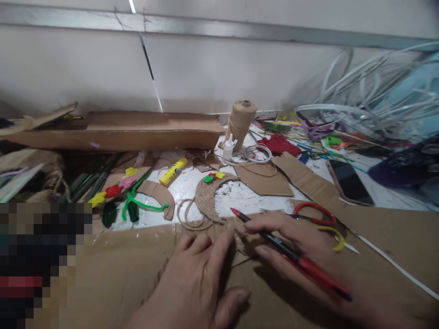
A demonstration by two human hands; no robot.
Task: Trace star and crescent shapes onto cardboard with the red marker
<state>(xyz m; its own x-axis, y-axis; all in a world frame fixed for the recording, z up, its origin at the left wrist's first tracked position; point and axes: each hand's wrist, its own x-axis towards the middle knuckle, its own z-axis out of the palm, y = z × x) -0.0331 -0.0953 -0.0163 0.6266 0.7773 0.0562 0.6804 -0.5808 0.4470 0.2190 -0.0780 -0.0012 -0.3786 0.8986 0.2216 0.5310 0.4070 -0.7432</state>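
Your left hand (pixel 190 278) lies flat, grip released, on the cardboard (pixel 120 260), just below the jute crescent (pixel 206 201); your right hand (pixel 305 242) grips a red-and-black pen (pixel 310 269) slanting across the sheet.

Bright even light, soft shadow under the right hand (pixel 302 256), edges bowed, pixelated patch (pixel 37 265)
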